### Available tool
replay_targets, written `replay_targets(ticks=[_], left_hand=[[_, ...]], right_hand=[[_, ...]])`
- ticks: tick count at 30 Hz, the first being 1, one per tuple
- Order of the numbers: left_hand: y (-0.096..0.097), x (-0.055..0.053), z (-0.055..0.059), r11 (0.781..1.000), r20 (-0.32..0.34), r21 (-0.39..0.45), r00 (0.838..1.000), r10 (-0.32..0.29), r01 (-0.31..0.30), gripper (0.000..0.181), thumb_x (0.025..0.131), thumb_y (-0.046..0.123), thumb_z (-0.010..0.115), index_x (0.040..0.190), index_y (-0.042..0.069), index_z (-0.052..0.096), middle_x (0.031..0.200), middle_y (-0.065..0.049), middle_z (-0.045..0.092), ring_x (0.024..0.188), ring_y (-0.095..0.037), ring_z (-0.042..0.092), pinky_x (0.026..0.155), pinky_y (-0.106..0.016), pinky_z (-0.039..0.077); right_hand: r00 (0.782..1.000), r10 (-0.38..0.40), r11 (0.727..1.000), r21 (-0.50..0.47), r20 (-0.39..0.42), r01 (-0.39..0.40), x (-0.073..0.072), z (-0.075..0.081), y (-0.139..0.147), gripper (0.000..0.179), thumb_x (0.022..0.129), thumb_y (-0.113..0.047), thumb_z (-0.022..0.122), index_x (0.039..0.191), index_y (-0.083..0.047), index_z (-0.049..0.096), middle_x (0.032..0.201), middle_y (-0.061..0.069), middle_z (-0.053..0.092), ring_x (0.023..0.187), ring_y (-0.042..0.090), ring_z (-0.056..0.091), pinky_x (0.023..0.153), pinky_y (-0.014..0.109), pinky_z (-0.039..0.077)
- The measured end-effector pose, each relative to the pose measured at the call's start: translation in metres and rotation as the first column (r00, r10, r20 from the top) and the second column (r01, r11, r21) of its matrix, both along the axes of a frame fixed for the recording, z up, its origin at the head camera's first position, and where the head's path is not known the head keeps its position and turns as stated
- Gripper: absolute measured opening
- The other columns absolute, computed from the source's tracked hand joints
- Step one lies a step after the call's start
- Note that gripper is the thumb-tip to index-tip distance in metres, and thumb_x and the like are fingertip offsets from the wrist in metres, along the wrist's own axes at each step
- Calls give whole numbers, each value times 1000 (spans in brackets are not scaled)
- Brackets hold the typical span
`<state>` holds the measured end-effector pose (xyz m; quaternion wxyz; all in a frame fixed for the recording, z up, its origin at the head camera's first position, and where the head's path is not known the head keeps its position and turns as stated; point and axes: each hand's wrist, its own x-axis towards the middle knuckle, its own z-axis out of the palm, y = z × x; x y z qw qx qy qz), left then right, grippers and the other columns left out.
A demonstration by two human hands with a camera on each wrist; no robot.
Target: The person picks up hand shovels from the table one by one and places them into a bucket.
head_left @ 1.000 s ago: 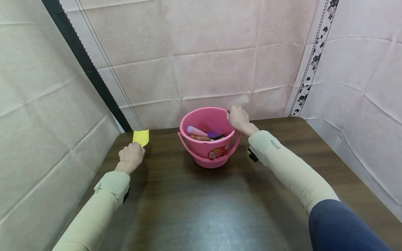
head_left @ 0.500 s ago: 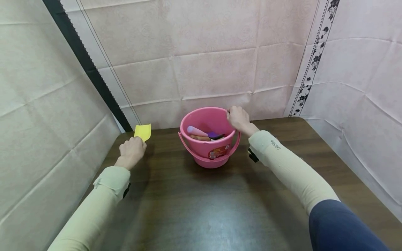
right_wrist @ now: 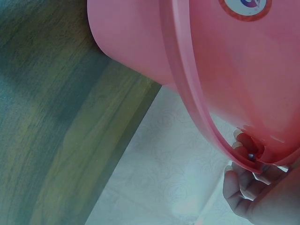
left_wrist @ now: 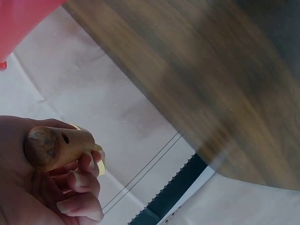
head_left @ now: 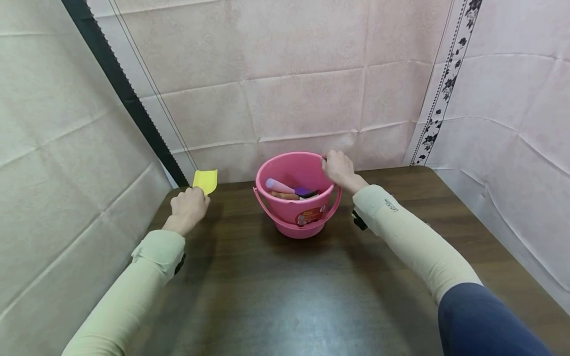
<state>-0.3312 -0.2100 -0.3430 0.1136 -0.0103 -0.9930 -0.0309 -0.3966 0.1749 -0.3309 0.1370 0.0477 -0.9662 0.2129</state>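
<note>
My left hand (head_left: 189, 207) grips a small yellow hand shovel (head_left: 206, 181) by its wooden handle (left_wrist: 58, 147), which has a hole near its end. The flat, squarish blade points up and away, above the table's far left. In the middle at the back, a pink bucket (head_left: 287, 212) stands upright on the table. My right hand (head_left: 339, 168) holds its rim at the right, beside the joint of the lowered pink bail handle (right_wrist: 187, 79). Inside the bucket lie a lilac handle (head_left: 278, 186), a wooden handle (head_left: 285, 196) and a purple piece (head_left: 304, 191); their lower parts are hidden.
The brown wooden table (head_left: 285, 291) reaches back to a pale cloth wall (head_left: 303, 109). More cloth hangs close along the left and right sides. A dark strip (head_left: 129, 99) runs down the cloth at the left.
My left hand has moved slightly up and away, to the right, with the hand shovel in it. My right hand and the bucket have stayed in place.
</note>
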Motion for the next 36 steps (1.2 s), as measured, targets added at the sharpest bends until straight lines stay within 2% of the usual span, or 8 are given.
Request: replay_targets(ticks=[5, 24, 30, 36], left_hand=[[4, -1, 5, 1000, -11, -12, 1000, -8, 8, 30, 93, 20, 47, 80, -6, 55, 72, -21, 56, 60, -34, 54, 49, -46, 41], [24, 1, 31, 999, -15, -13, 999, -46, 46, 28, 93, 19, 46, 84, -5, 56, 72, -18, 54, 60, -31, 52, 50, -43, 42], [31, 0, 35, 999, -16, -19, 999, -50, 49, 27, 92, 19, 46, 78, -2, 55, 70, -16, 53, 60, -31, 52, 51, -44, 42], [39, 0, 41, 997, -13, -32, 998, -69, 69, 26, 91, 19, 45, 75, 1, 54, 69, -14, 52, 59, -29, 51, 49, -42, 41]], right_hand=[[1000, 0, 1000, 1, -2, 0, 1, 2, 0, 26, 97, -20, 48, 83, -8, 66, 85, 14, 67, 81, 32, 64, 68, 45, 48], [1000, -7, 1000, -20, 10, 7, 1, 4, 0, 26, 98, -21, 47, 88, -9, 68, 88, 14, 68, 82, 31, 64, 69, 45, 47], [1000, -1, 1000, -9, 5, 2, 1, 3, 0, 27, 98, -21, 47, 83, -9, 66, 85, 14, 67, 80, 31, 64, 68, 45, 47], [1000, 0, 1000, -4, 12, 0, 2, 3, 0, 26, 98, -21, 47, 86, -9, 67, 86, 14, 67, 82, 32, 64, 69, 46, 48]])
